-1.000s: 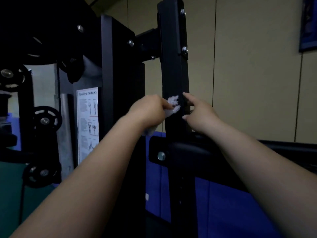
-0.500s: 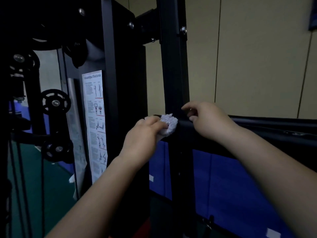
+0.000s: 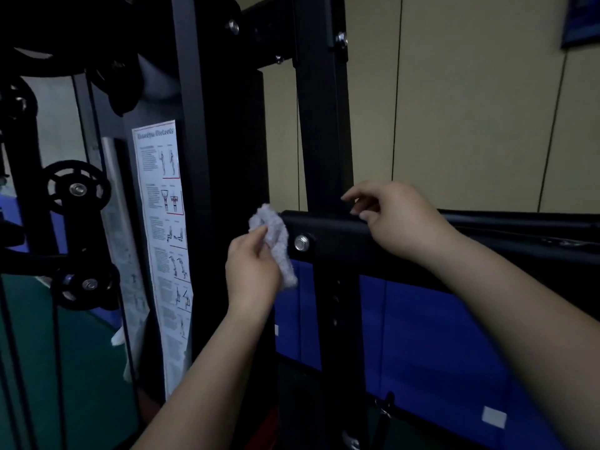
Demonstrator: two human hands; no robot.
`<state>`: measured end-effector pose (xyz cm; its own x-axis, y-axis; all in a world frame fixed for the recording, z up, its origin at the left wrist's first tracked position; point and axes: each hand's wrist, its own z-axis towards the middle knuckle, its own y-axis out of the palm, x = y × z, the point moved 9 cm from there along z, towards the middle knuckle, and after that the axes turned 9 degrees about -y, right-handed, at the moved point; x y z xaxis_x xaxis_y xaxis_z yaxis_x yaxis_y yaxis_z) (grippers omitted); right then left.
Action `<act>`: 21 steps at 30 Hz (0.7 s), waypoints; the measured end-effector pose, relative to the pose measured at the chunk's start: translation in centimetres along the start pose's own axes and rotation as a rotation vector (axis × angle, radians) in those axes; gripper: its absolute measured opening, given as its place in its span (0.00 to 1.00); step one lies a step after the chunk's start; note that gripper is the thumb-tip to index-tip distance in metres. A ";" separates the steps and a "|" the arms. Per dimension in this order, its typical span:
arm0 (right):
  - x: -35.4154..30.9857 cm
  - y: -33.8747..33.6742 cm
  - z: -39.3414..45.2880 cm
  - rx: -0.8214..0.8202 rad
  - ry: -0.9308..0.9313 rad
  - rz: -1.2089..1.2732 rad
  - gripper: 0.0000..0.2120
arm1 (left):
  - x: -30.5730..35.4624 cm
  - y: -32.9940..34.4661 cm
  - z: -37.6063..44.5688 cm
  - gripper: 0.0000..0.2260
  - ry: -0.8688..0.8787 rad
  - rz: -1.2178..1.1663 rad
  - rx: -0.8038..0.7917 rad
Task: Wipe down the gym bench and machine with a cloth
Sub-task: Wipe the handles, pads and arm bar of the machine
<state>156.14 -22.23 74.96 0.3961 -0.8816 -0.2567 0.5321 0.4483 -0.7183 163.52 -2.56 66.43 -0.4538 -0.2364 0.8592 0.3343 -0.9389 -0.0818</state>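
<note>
Beside the machine upright (image 3: 324,141), left hand (image 3: 251,271) pinching cloth (image 3: 276,241), right hand (image 3: 397,216) loosely curled on crossbar (image 3: 337,237)

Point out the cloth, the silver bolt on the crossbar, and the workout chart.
cloth (image 3: 274,235), head view, its crumpled middle.
silver bolt (image 3: 302,243), head view, its head.
workout chart (image 3: 162,222), head view, its middle panel.

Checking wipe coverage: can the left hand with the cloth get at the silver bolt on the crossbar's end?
Probably yes. The left hand holds the cloth right beside the bolt, with nothing between them; the right hand rests farther along the crossbar.
</note>
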 end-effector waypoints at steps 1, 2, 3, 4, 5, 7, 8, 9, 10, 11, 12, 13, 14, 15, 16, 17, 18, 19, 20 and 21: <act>-0.2 0.0 -0.3 0.014 -0.013 -0.013 0.18 | 0.5 0.4 -0.6 0.18 0.049 0.015 -0.021; -0.4 -0.2 -0.6 0.033 -0.030 -0.033 0.18 | 1.6 1.1 -1.6 0.17 0.136 0.057 -0.055; -0.7 -0.4 -0.9 0.060 -0.051 -0.057 0.19 | 2.6 2.0 -2.5 0.17 0.222 0.095 -0.089; -1.1 -0.7 -1.3 0.100 -0.077 -0.073 0.19 | 3.5 2.6 -3.6 0.17 0.301 0.129 -0.098; -1.5 -1.0 -1.8 0.152 -0.105 -0.072 0.19 | 4.2 2.9 -4.4 0.18 0.373 0.146 -0.083; -2.4 -1.5 -3.2 0.264 -0.165 -0.027 0.18 | 5.2 2.3 -5.0 0.19 0.435 0.096 -0.025; -2.7 -1.5 -4.2 0.299 -0.188 0.011 0.17 | 5.5 1.7 -4.8 0.19 0.392 0.011 -0.011; -2.9 -1.4 -5.1 0.317 -0.201 0.057 0.17 | 5.9 1.2 -4.5 0.19 0.343 -0.064 -0.004; -2.9 -1.3 -6.0 0.329 -0.204 0.105 0.17 | 6.5 1.0 -4.5 0.19 0.309 -0.112 -0.007; -2.8 -1.3 -6.9 0.343 -0.196 0.147 0.17 | 7.1 1.5 -4.6 0.20 0.299 -0.119 -0.029; -2.6 -1.4 -7.7 0.360 -0.176 0.182 0.17 | 7.8 2.5 -4.9 0.21 0.309 -0.098 -0.077; -2.2 -1.6 -8.6 0.378 -0.140 0.217 0.17 | 8.3 3.8 -5.4 0.22 0.333 -0.040 -0.133; -1.8 -1.7 -9.5 0.387 -0.093 0.253 0.17 | 8.7 5.3 -6.2 0.22 0.361 0.033 -0.186; -1.4 -1.7 -10.4 0.389 -0.047 0.290 0.18 | 8.7 6.8 -7.1 0.22 0.381 0.085 -0.232; -1.0 -1.7 -11.4 0.389 -0.008 0.320 0.19 | 8.9 7.8 -8.1 0.21 0.395 0.098 -0.282; -0.7 -1.6 -12.5 0.389 0.029 0.341 0.20 | 9.2 8.7 -9.1 0.21 0.420 0.076 -0.338; -0.2 -1.5 -13.6 0.389 0.074 0.355 0.20 | 9.8 9.4 -10.0 0.22 0.456 0.035 -0.400; 0.5 -1.4 -14.8 0.389 0.133 0.370 0.18 | 10.7 9.9 -10.7 0.22 0.489 -0.009 -0.446; 1.4 -1.3 -16.1 0.394 0.205 0.391 0.16 | 11.4 10.0 -10.7 0.23 0.509 -0.039 -0.447; 2.4 -1.3 -17.5 0.409 0.282 0.413 0.13 | 12.0 9.9 -10.2 0.23 0.510 -0.053 -0.400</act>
<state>143.30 -27.47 63.97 0.4473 -0.6042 -0.6594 0.6420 0.7302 -0.2335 152.97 -17.21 70.75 -0.8293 -0.1840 0.5276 0.0120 -0.9499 -0.3124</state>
